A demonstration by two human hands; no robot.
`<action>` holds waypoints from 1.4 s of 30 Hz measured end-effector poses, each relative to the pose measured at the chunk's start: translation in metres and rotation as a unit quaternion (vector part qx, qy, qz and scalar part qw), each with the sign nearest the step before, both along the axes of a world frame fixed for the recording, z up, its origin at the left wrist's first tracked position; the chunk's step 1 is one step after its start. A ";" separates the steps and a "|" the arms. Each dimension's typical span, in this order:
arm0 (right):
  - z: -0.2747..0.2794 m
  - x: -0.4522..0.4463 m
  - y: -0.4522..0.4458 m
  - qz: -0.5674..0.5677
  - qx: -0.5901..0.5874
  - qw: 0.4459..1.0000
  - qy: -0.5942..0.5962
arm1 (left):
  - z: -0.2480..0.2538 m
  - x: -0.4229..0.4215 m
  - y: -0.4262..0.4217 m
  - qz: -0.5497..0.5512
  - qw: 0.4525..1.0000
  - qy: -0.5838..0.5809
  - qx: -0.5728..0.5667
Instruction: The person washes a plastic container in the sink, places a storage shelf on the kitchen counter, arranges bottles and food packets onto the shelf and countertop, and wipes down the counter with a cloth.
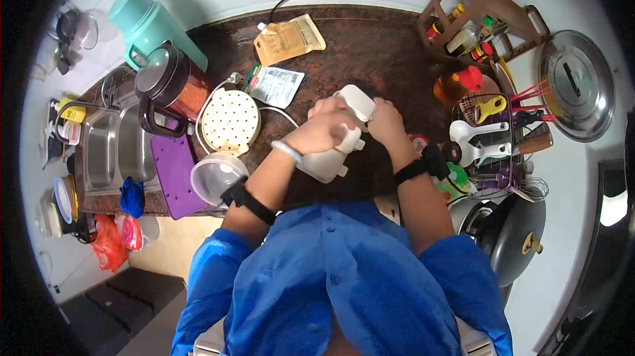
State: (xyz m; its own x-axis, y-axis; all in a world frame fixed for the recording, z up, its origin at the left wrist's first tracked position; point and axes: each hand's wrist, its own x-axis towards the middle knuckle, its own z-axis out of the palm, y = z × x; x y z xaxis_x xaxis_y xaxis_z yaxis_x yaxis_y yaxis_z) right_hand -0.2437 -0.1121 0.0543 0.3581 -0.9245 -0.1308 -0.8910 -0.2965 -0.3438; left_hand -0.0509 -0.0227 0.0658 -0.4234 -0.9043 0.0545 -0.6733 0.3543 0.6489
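Head camera: a counter [370, 45] crowded on both sides of my hands

Nearest me, my blue garment [324, 250] fills the view below the counter's edge. The clear plastic bowl [213, 180] sits by that edge, beside my left forearm; an outward swing of the elbow could tip it off.

Ahead of me are the white plastic containers. My left hand [323, 132] curls narrow around the upper container [358, 102], above the lower container [323, 166]. My right hand [385, 122] bends against the upper one's right edge, fingertips hidden, so I cannot tell whether it grips. If I push unevenly, I judge the smooth plastic could skid or spring apart.

By my right forearm lies a green-and-white packet [456, 181], near the white ladle [471, 131]; a wide sleeve could catch either.

Left of my hands lies the cream perforated disc [230, 121], with a white cord [281, 114] running toward my left wrist, which could snag it. Farther off lie the silver pouch [278, 86] and the gold spouted pouch [290, 41].
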 end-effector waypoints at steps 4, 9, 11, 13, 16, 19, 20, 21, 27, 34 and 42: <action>-0.005 0.000 -0.001 0.022 -0.019 0.993 -0.118 | -0.007 0.007 0.023 0.272 0.932 0.207 -0.124; 0.003 0.007 -0.003 0.016 0.068 0.989 -0.130 | -0.023 0.005 0.119 0.454 0.877 0.147 0.057; 0.014 0.008 -0.003 0.021 0.087 0.988 -0.129 | -0.052 -0.003 0.138 0.478 0.835 0.160 0.222; 0.006 0.008 -0.006 0.019 0.102 0.986 -0.127 | -0.079 -0.008 0.140 0.475 0.817 0.178 0.275; -0.016 0.014 -0.020 -0.033 0.062 0.970 -0.231 | -0.074 -0.017 0.126 0.511 0.773 0.265 0.268; 0.006 0.023 -0.013 -0.063 0.154 0.978 -0.126 | -0.075 -0.021 0.125 0.507 0.815 0.196 0.202; 0.007 0.025 -0.012 -0.062 0.132 0.984 -0.105 | -0.076 -0.022 0.124 0.506 0.825 0.176 0.179; 0.008 0.024 -0.011 -0.062 0.110 0.989 -0.083 | -0.077 -0.023 0.124 0.503 0.836 0.157 0.156; -0.003 0.019 -0.006 -0.193 0.307 0.853 -0.375 | -0.077 -0.027 0.123 0.481 0.850 0.163 0.140; 0.001 0.017 0.004 -0.200 0.355 0.793 -0.452 | -0.114 -0.035 0.119 0.481 0.791 0.361 0.116; -0.021 0.018 -0.029 -0.133 0.295 0.851 -0.414 | -0.080 -0.036 0.114 0.513 0.831 0.194 0.090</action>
State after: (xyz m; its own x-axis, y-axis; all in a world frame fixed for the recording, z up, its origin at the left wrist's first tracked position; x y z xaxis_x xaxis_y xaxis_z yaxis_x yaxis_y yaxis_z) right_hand -0.2262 -0.1407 0.0329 0.3414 -0.8483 -0.4047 -0.2806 0.3189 -0.9053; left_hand -0.0873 0.0912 -0.0146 0.5939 -0.7865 -0.1693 -0.2882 -0.4045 0.8680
